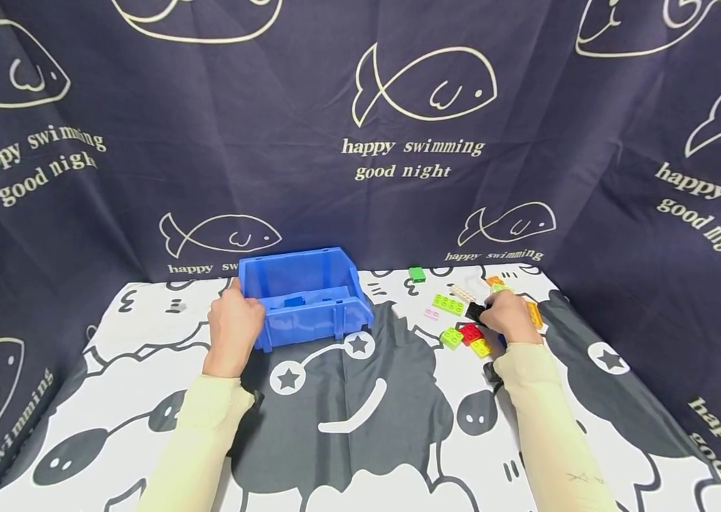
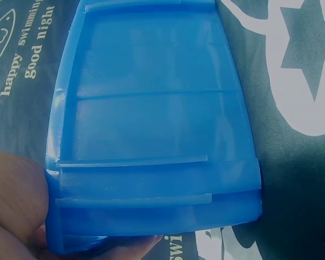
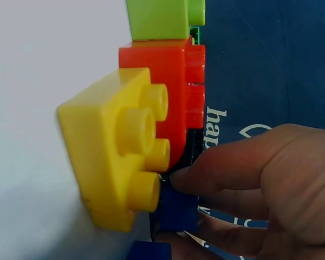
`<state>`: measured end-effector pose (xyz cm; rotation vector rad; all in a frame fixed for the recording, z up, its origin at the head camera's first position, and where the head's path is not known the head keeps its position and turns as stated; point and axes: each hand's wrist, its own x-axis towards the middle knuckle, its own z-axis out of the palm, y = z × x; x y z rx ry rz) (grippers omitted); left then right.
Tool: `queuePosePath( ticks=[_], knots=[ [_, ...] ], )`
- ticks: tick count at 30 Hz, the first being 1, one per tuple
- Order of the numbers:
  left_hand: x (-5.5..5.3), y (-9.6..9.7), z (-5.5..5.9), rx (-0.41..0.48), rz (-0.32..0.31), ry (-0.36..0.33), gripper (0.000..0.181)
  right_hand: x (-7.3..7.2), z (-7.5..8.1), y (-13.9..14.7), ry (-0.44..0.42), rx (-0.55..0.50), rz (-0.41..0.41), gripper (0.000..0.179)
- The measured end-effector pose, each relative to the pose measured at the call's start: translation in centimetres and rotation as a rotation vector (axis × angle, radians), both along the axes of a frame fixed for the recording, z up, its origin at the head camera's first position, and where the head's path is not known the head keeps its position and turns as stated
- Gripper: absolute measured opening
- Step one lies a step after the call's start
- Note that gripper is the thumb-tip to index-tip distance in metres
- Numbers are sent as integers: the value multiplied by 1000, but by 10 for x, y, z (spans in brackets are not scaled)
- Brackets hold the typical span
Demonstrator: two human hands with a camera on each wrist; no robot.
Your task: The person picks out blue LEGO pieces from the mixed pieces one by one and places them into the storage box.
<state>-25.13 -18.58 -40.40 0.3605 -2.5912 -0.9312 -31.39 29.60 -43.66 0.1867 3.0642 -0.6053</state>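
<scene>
"What does my feed show on the printed cloth?"

"A blue storage bin, my left hand clamped on its left end."

"And my right hand?"

"Bent over the black brick, near the red brick; I cannot tell whether it pinches anything."

the bin was solid blue; a black brick, a red brick and a yellow brick were plain. the backdrop was navy with cream fish outlines and lettering, the tablecloth white with dark cartoon figures.
</scene>
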Motion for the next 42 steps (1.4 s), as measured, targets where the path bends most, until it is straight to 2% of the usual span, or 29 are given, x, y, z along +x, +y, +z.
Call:
queuePosePath(
  ticks=[9, 20, 34, 42],
  knots=[
    [1, 0, 2, 26, 4, -18, 54, -3, -3, -1, -37, -11, -9, 43],
    [2, 0, 2, 11, 2, -17, 39, -2, -4, 0, -55, -43, -18, 47],
    [1, 1, 1, -4, 2, 3, 34, 5, 13, -1, -8, -21, -23, 51],
    [1, 0, 0, 1, -2, 12, 36, 8, 20, -2, 5, -49, -28, 52]
  ],
)
